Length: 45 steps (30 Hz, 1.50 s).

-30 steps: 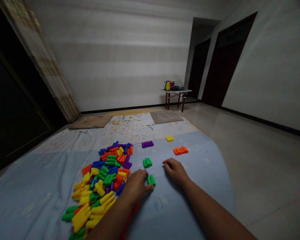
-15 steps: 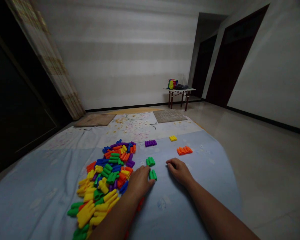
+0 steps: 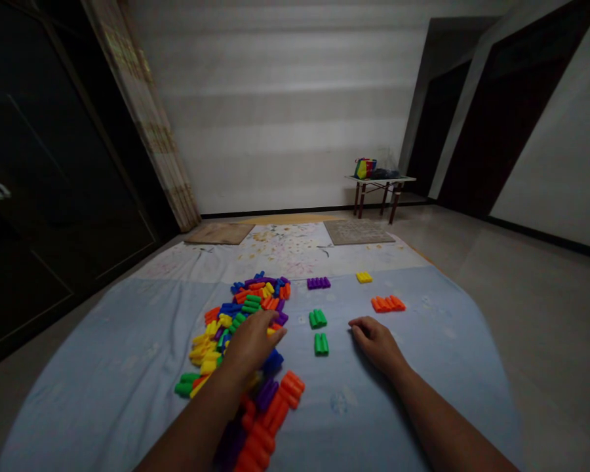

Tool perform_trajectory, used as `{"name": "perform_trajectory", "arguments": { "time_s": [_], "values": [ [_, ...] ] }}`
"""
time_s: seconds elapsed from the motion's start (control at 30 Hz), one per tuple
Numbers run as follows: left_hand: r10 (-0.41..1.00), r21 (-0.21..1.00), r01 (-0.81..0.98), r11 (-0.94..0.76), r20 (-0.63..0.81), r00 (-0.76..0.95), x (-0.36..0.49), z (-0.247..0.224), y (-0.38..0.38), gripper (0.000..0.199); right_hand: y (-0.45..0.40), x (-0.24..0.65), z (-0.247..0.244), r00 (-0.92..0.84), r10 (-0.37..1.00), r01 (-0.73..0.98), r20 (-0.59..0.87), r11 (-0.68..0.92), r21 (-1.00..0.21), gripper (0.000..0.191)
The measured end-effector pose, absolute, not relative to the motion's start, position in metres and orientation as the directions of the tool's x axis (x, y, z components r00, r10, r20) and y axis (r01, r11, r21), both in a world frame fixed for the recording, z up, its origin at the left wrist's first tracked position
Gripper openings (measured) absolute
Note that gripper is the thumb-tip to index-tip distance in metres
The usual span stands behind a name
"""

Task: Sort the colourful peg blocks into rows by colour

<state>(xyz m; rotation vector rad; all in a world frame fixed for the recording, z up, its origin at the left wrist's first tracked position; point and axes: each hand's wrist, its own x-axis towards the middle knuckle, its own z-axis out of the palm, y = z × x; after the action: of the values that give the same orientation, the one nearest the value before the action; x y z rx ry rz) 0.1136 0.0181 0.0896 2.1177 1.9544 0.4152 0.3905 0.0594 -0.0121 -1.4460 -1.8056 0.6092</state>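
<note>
My left hand (image 3: 254, 341) is over the pile of colourful plastic building blocks (image 3: 211, 331), its thumb held apart from the fingers; most fingertips are hidden behind the hand, and I see nothing held. On the blue cloth rests my right hand (image 3: 377, 342), its fingers curled in and nothing visible in them. Between the hands lie two green blocks, a farther one (image 3: 318, 319) and a nearer one (image 3: 321, 344), slightly apart. Beyond them is a purple block (image 3: 318, 283). Ahead of my right hand are an orange block (image 3: 388, 304) and a small yellow block (image 3: 364, 278).
The floral blue and white cloth (image 3: 142, 314) covers the table. At its far side lie a brown board (image 3: 219, 233) and a greyish mat (image 3: 358, 232). A small side table (image 3: 381, 179) with a colourful bag (image 3: 364, 168) stands by the wall.
My left hand has moved left, away from the nearer green block, to over the pile. My right hand stays resting on the cloth. The view has turned slightly left.
</note>
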Motion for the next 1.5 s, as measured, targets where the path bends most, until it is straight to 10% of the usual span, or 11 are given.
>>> {"name": "perform_trajectory", "arguments": {
  "time_s": [0.27,0.87,1.5],
  "values": [
    [0.999,0.074,0.997,-0.008,-0.044,0.011,0.064,0.084,0.008,0.036,0.059,0.389,-0.009,-0.086,0.966,0.63,0.243,0.242,-0.738,0.025],
    [0.984,0.239,0.955,-0.176,0.055,0.168,0.117,0.086,0.0,0.048,0.059,0.388,-0.011,-0.077,0.96,0.643,0.268,0.253,-0.723,0.024],
    [0.955,0.223,0.95,-0.218,-0.154,0.255,0.15,0.062,0.026,0.041,0.054,0.404,0.011,-0.072,0.987,0.767,0.146,0.148,-0.624,0.023]
  ]
}}
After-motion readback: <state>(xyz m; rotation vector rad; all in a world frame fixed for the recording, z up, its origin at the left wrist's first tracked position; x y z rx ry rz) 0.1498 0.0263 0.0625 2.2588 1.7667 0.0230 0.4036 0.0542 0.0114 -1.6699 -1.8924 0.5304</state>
